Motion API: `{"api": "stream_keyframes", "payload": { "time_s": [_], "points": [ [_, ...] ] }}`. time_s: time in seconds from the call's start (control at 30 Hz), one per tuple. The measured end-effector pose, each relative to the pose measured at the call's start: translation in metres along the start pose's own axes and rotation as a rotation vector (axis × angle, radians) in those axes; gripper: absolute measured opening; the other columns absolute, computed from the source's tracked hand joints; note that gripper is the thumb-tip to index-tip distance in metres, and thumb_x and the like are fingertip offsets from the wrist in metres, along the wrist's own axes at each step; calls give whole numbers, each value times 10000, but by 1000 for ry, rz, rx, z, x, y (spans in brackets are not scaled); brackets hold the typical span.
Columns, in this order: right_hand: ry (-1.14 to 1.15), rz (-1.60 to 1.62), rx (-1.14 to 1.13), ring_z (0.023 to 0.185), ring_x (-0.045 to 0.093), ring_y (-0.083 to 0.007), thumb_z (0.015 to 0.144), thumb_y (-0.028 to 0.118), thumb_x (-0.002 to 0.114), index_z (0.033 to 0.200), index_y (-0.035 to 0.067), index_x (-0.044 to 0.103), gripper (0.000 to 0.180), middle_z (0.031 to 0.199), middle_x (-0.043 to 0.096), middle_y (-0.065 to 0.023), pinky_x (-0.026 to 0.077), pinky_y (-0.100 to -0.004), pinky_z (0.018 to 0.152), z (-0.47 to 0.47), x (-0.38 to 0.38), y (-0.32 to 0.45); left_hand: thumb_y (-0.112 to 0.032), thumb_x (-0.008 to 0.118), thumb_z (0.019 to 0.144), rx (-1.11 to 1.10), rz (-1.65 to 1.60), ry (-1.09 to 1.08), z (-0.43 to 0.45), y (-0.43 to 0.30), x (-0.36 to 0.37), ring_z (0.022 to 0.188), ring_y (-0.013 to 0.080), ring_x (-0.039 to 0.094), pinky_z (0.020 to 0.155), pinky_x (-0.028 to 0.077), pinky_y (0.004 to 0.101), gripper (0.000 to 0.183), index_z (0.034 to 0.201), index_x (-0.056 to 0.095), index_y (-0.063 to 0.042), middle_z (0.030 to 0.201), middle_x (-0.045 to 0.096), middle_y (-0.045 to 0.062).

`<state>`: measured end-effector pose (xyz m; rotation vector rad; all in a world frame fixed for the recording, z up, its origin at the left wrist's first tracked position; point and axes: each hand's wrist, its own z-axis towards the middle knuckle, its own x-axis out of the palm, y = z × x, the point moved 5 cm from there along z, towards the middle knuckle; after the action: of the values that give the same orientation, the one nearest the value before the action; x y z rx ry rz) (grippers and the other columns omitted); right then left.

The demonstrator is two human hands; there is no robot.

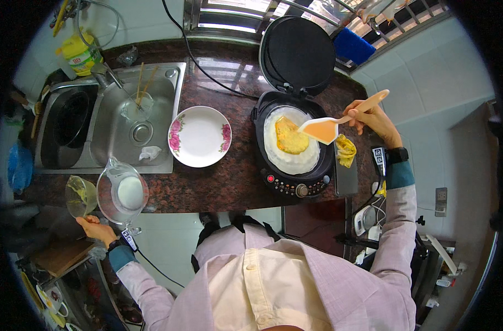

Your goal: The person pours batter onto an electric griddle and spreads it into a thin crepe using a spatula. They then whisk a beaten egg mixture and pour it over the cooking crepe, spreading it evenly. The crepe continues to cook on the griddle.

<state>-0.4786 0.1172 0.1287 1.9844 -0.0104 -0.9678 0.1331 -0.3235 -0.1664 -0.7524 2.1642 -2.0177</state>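
Note:
My right hand grips the handle of a spatula with an orange and white blade. The blade's tip is at the edge of a yellow egg layer lying on a round white flatbread or batter sheet in a black electric griddle, whose lid is raised. At the lower left, my left hand is at the lower end of a clear cup with yellow residue, fingers partly hidden. Beside it stands a clear jug with white contents at its bottom.
A white plate with pink roses lies between griddle and steel sink. The sink holds a clear container with chopsticks. Crumpled yellow plastic rests on a dark flat slab. A black cable crosses behind the plate.

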Motion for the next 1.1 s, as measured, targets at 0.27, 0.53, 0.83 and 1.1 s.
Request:
{"api": "stream_keyframes", "payload": {
  "time_s": [0.27, 0.53, 0.83, 1.1],
  "points": [
    [338, -111, 124, 502, 542, -61, 847, 219, 681, 915, 26, 638, 209, 639, 603, -10, 432, -187, 453, 61, 26, -30, -438, 447, 981, 51, 89, 75, 4, 20, 3, 693, 129, 440, 682, 399, 268, 413, 803, 491, -68, 755, 450, -3],
    [656, -189, -21, 483, 538, -59, 838, 166, 675, 885, -1, 661, 174, 646, 612, -27, 421, -180, 453, 117, 70, -36, -447, 328, 959, 136, 483, -181, -34, 0, -30, 1182, 304, 449, 984, 372, 436, 592, 1341, 378, 3, 1328, 427, 176],
    [785, -104, -143, 441, 521, -65, 857, 214, 675, 893, -19, 657, 237, 632, 608, -45, 420, -188, 421, 157, 81, -38, -407, 336, 973, -40, 419, -177, -152, 45, -43, 1057, 223, 507, 919, 366, 381, 430, 1216, 477, -81, 1149, 535, 102],
    [731, 17, -174, 416, 521, -70, 863, 284, 677, 918, -12, 656, 302, 647, 615, -58, 435, -179, 386, 184, 74, -50, -613, 289, 929, -292, 338, -78, -233, 103, -17, 1218, 277, 444, 1021, 289, 439, 743, 1418, 314, -54, 1357, 452, 131]
  ]
}}
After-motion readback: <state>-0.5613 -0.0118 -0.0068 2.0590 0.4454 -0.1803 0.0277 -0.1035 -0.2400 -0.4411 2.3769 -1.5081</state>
